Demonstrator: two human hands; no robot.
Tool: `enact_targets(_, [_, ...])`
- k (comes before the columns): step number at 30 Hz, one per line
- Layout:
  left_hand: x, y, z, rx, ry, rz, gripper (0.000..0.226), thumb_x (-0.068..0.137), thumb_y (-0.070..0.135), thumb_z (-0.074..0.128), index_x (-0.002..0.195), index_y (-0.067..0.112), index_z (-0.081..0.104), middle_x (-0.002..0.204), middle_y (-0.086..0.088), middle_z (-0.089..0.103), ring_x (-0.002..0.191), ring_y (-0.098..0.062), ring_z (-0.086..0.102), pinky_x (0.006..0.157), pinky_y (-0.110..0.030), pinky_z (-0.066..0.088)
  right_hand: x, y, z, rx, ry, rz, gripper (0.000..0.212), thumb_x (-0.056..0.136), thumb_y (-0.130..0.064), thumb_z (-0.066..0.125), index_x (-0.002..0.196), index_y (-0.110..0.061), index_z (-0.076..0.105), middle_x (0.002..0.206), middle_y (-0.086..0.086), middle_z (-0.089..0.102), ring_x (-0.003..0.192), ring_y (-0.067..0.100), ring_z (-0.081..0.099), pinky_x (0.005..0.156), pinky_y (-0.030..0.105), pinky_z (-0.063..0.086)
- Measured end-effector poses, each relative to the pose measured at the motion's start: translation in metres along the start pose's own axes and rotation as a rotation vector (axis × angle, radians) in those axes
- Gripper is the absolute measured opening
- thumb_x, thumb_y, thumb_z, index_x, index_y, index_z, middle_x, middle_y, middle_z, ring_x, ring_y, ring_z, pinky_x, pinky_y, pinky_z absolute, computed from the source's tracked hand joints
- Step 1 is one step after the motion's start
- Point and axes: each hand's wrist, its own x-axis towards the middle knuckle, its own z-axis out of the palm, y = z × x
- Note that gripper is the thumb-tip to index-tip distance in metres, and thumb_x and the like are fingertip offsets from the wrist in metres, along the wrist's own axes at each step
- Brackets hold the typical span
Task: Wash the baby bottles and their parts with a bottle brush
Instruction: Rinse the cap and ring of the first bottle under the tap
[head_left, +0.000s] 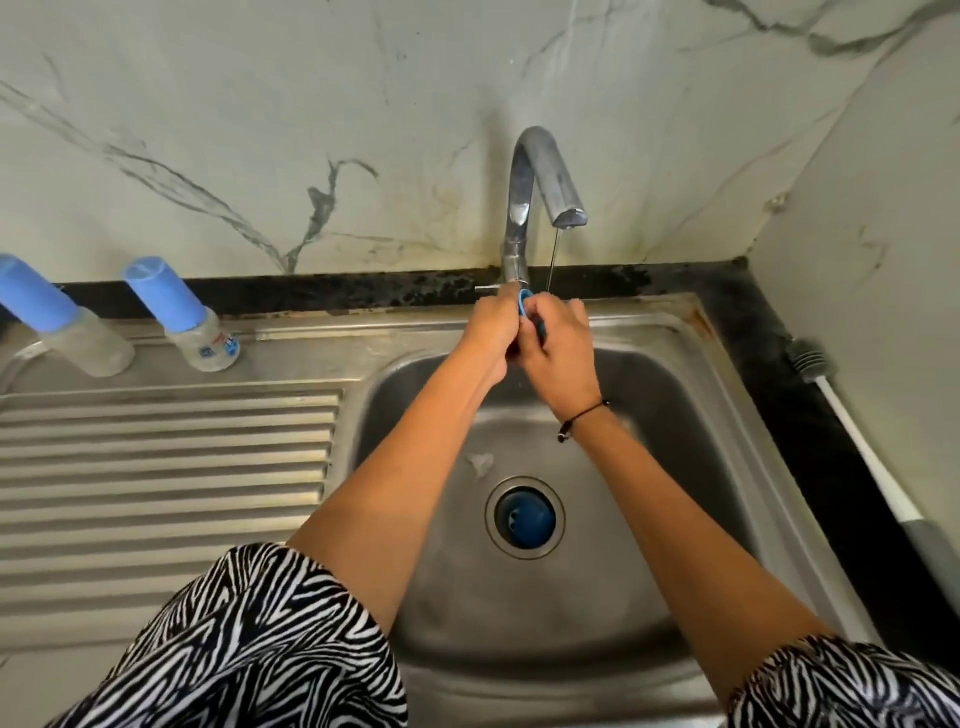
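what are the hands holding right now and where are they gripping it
Both hands, left hand and right hand, pinch a small blue bottle part between them under the tap; the exact hold is hidden.

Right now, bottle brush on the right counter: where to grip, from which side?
Grip the grey handle at the near end of the bottle brush, coming down from above with the right hand. It lies flat on the dark counter between the sink rim and the side wall, bristle head pointing away, so the handle is nearest and the wall blocks a sideways approach.
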Motion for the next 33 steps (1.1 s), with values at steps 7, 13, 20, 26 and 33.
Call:
enact_targets(7, [-0.004,-0.001,-0.007,-0.146,-0.188,0.008,0.027,0.099,0.033,0.048,0.084,0.015,0.061,0.075,-0.002,0.063,0.070,-0.014,0.060,0.056,-0.025,0.052,0.009,-0.004,-0.009,0.087,0.008,0.132,0.013,0.092,-0.017,0.046,0.081,-0.011,0.050,0.070,-0.010,0.044,0.082,0.022,0.036,0.072,0.039,0.036])
enact_targets(13, [-0.006,-0.002,0.000,-0.052,-0.179,-0.056,0.028,0.100,0.038,0.043,0.086,0.018,0.057,0.071,-0.001,0.058,0.062,-0.014,0.055,0.057,-0.027,0.049,0.013,0.008,-0.014,-0.084,-0.032,0.086,0.012,0.089,-0.008,0.046,0.092,-0.005,0.057,0.089,0.008,0.060,0.083,0.020,0.035,0.069,0.034,0.032])
enact_targets(20, [-0.006,-0.010,-0.006,-0.107,-0.090,-0.110,0.047,0.098,0.051,0.037,0.075,0.016,0.060,0.059,-0.002,0.061,0.060,-0.016,0.058,0.067,-0.031,0.052,0.010,0.004,-0.022,-0.104,-0.167,-0.119,0.023,0.086,-0.022,0.046,0.089,-0.004,0.060,0.083,0.000,0.055,0.085,0.020,0.037,0.069,0.029,0.032])
enact_targets(26, [-0.003,-0.001,-0.007,-0.239,-0.167,0.030,0.034,0.100,0.036,0.041,0.086,0.011,0.059,0.078,-0.005,0.063,0.072,-0.015,0.062,0.064,-0.029,0.053,0.013,-0.003,-0.018,-0.032,-0.080,0.010,0.017,0.093,-0.019,0.051,0.092,-0.003,0.059,0.088,0.006,0.059,0.087,0.023,0.039,0.073,0.036,0.039])
enact_targets(33, [-0.004,-0.005,-0.001,-0.266,-0.225,-0.037,0.038,0.101,0.042,0.034,0.097,0.012,0.058,0.077,-0.002,0.064,0.066,-0.011,0.063,0.065,-0.027,0.054,0.015,0.005,-0.019,-0.151,-0.055,-0.029,0.020,0.086,-0.018,0.048,0.093,-0.003,0.060,0.090,0.010,0.060,0.083,0.021,0.037,0.071,0.035,0.037])
